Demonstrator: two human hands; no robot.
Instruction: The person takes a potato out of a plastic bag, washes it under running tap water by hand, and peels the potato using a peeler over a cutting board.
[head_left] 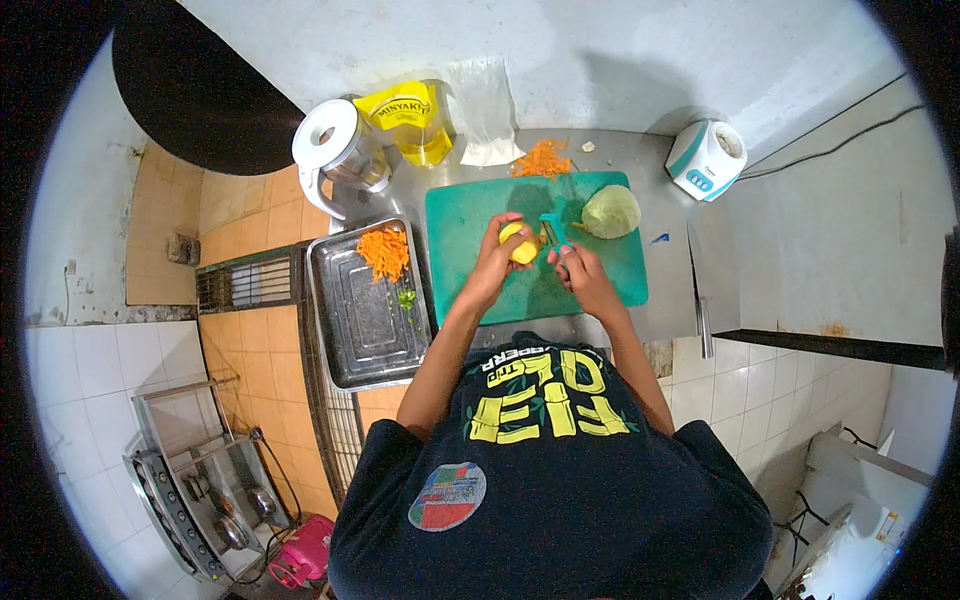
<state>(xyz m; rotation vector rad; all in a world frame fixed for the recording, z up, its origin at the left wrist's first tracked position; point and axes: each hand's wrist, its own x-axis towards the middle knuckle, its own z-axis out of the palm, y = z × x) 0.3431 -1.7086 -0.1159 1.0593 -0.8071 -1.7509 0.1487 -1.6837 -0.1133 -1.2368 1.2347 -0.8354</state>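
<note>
My left hand (493,262) is wrapped around a peeled yellow potato (519,246), holding it over the green cutting board (462,212). In my right hand (582,278) is a green peeler (548,222), its head pointing away from me and close beside the potato. A pale green cabbage (611,212) rests on the board's far right part, just beyond my right hand.
Left of the board stands a metal tray (355,345) with shredded carrot (384,254) and green pieces (407,299). Behind are a blender jug (345,155), a yellow oil pouch (412,118), a plastic bag (486,110) and carrot shreds (542,160). A blender base (706,162) stands at right.
</note>
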